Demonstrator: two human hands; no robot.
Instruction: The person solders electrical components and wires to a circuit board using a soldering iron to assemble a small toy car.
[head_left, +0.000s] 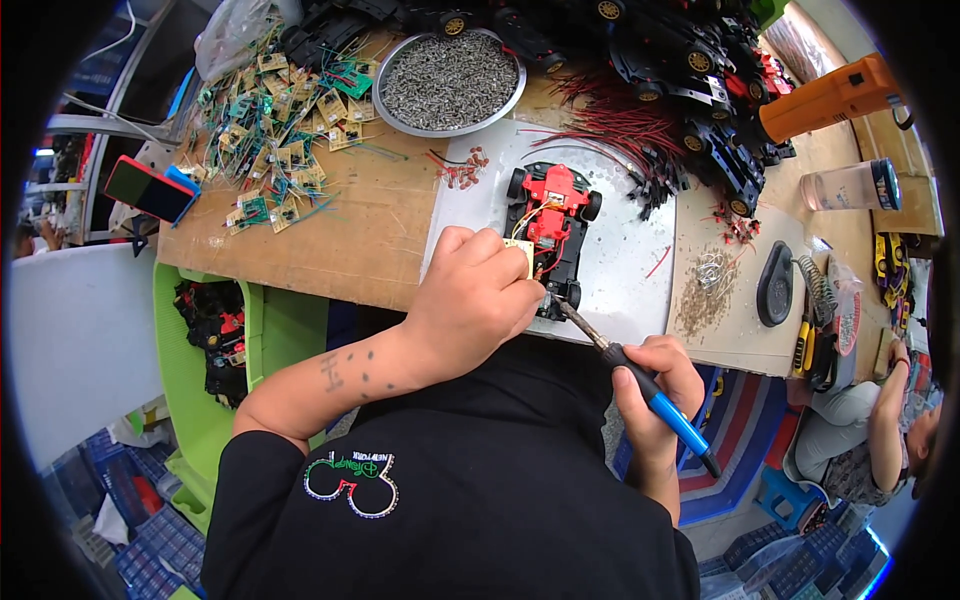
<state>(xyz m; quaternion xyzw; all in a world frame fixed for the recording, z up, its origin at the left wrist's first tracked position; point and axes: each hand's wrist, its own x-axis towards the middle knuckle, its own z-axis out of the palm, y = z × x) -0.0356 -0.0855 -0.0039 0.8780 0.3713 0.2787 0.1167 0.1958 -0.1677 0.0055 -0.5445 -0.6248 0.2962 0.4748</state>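
A toy car chassis (558, 197), black with a red top piece and loose wires, lies on the white sheet in front of me. My left hand (478, 290) is closed in a pinch at its near left side, on a small cream circuit board (519, 254); the fingertips hide part of the board and wires. In my right hand (652, 392) is a soldering iron (660, 402) with a blue and black handle, gripped like a pen. Its tip meets the near end of the chassis, by my left fingertips.
A metal bowl of screws (448, 82) stands at the back. Wired circuit boards (290, 140) heap up left of it, black car bodies (690, 70) to the right. A solder stand (775, 283) and an orange tool (832, 97) are at right. A green crate (190, 370) holds chassis parts. Another person sits far right.
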